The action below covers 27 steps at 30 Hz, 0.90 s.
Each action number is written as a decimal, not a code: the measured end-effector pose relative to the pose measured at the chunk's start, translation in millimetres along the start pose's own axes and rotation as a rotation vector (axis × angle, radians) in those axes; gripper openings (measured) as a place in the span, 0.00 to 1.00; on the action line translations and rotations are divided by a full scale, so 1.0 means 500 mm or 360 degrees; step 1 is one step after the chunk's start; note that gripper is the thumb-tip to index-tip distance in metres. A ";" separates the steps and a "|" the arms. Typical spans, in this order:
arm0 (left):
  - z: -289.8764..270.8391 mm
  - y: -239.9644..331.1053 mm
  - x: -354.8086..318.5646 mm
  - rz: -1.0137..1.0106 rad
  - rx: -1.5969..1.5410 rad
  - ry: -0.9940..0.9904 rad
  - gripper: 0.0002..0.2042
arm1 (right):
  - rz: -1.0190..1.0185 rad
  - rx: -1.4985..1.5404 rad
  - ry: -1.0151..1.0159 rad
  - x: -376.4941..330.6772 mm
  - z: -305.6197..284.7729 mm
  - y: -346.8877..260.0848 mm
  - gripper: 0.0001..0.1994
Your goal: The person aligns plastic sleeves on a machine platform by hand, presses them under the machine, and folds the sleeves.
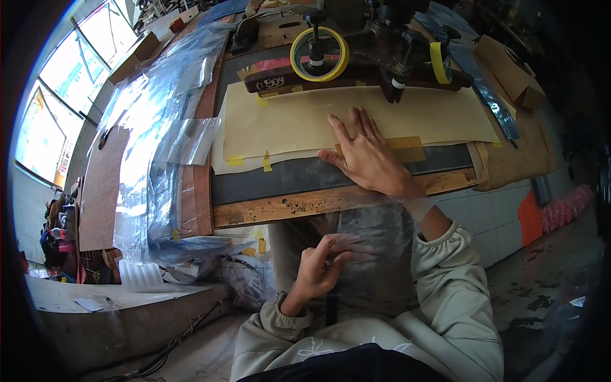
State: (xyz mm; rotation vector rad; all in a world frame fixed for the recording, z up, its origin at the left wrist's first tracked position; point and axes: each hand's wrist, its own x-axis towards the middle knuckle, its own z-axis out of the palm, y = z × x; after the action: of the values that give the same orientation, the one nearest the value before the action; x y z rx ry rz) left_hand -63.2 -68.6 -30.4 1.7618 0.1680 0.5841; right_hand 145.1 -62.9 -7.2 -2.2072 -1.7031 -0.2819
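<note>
My right hand [370,155] lies flat on a cream sheet [280,121] on the bench, fingers spread and pointing away from me. A strip of brown tape [407,149] shows on the sheet beside this hand. Short pieces of yellow tape [267,162] stick along the sheet's near edge. Lower down, in front of my body, my left hand [320,267] is curled with thumb and fingers close together, its fingertips slightly blurred. It holds a see-through plastic sheet [379,254], which hangs between my lap and the bench edge and reaches up toward my right wrist.
A dark clamping bar [344,83] crosses the sheet's far side, with yellow tape rolls [345,54] hung on its knobs. Clear plastic bags [153,127] pile up at the left. Brown paper [512,153] hangs off the right. The bench has a worn wooden front edge [286,207].
</note>
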 end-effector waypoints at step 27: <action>0.004 -0.029 0.041 -0.0080 -0.0212 0.0113 0.12 | 0.0030 0.0119 0.0023 0.042 0.017 0.026 0.32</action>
State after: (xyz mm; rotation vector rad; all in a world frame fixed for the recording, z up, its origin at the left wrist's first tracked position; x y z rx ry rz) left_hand -42.1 -58.2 -38.2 1.6045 0.2172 0.6078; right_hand 163.0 -43.6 -9.5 -2.1609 -1.6572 -0.2253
